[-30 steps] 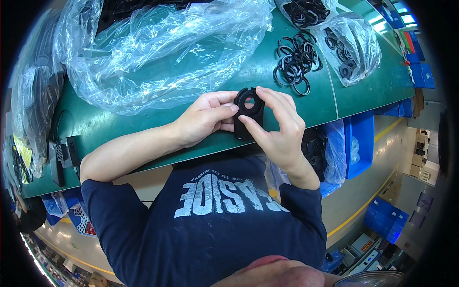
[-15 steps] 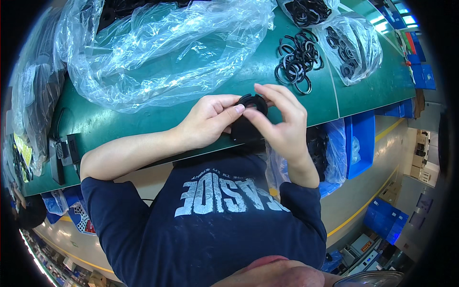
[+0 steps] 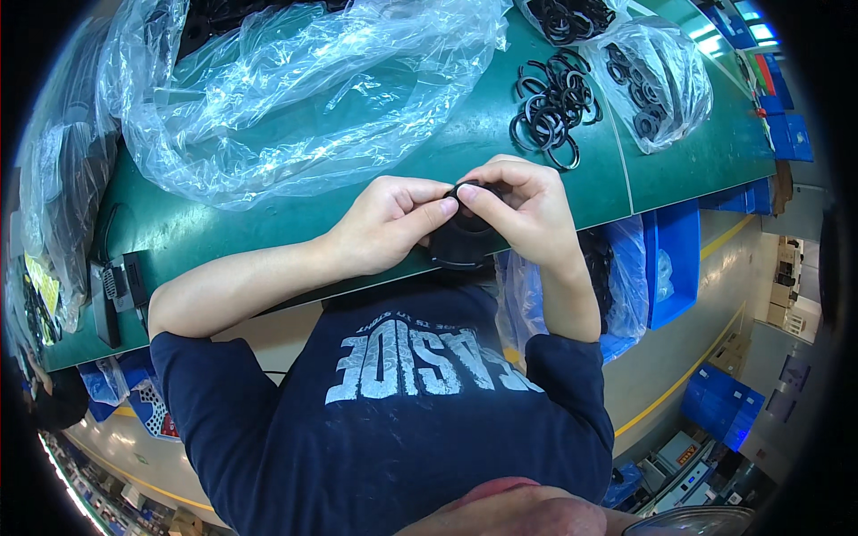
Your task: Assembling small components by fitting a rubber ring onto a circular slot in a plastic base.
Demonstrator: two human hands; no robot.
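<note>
Both of my hands close on a black plastic part (image 3: 460, 246) at the front edge of the green table (image 3: 295, 237). It has a round opening toward its upper end and a smooth, curved lower edge. My left hand (image 3: 389, 223) grips its left side, thumb laid on the upper rim. On the right side, my right hand (image 3: 527, 210) presses its thumb near the top of the rim, fingers curled behind. The fingers hide much of the upper part, so I cannot tell whether a separate ring sits there. Loose black open rings (image 3: 554, 107) lie in a pile beyond my right hand.
A large clear plastic bag (image 3: 295, 170) spreads over the table's left and middle. Bags of black rings (image 3: 572, 18) and black round parts (image 3: 648, 89) lie at the far right. A blue bin (image 3: 675, 268) and a plastic-lined box (image 3: 630, 286) stand below the right table edge. Small black devices (image 3: 121, 286) lie far left.
My right hand has closed in: its raised fingers have come down and its thumb now presses the part's rim near my left thumb. The part has tilted slightly.
</note>
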